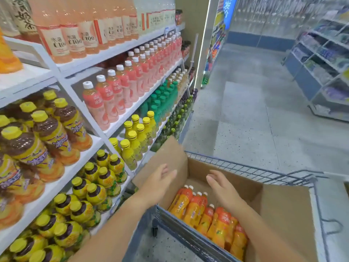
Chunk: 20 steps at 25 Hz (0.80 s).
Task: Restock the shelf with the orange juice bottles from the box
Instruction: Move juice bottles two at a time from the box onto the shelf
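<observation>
An open cardboard box (283, 210) sits in a wire shopping cart (245, 169). Several orange juice bottles (207, 218) with white caps lie in its near side. My left hand (160, 180) hovers open over the box's left flap, holding nothing. Over the box's middle, my right hand (221, 186) is also open and empty, just above the bottles. The white shelf unit (120, 48) stands on the left, full of drinks. One orange bottle (7, 57) shows at the far left on an upper shelf (28, 76) that is otherwise mostly bare.
The shelves hold pink peach drinks (105, 103), yellow-capped bottles (47, 133), yellow lemon drinks (136, 138) and green bottles (162, 99). An aisle of speckled floor (255, 110) runs ahead. More shelving (321, 72) stands at the right.
</observation>
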Available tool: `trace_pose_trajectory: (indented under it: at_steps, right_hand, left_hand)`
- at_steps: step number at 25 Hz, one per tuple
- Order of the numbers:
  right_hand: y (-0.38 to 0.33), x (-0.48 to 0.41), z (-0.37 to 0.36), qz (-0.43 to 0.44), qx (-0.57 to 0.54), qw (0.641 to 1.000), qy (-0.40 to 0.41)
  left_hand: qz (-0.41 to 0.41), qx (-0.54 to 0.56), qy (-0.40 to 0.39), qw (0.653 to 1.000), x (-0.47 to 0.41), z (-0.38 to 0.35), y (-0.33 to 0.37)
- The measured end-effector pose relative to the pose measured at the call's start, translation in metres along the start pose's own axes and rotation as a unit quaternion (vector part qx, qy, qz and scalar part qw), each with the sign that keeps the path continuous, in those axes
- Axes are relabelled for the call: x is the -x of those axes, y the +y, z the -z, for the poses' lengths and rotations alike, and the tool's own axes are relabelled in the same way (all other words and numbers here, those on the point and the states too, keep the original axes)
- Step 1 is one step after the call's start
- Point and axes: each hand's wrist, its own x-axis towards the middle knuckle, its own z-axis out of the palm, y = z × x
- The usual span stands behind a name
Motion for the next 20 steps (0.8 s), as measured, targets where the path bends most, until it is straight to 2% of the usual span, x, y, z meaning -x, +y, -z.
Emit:
trace_pose_trajectory:
  at_steps: [7, 12, 20]
  right_hand:
    - [0.124, -0.001, 0.057, -0.125, -0.072, 0.989, 0.024]
    - [0.198, -0.008, 0.054, -0.205, -0.084, 0.975, 0.014]
    - [0.258, -0.026, 0.014, -0.308, -0.044, 0.950, 0.018]
  left_hand:
    - [0.090, -0.069, -0.089, 0.990, -0.055, -0.124, -0.021]
    - [0.156, -0.121, -0.153, 0.968, -0.074, -0.199, -0.060]
    - [0.212, -0.227, -0.231, 0.922, -0.130, -0.222, -0.135]
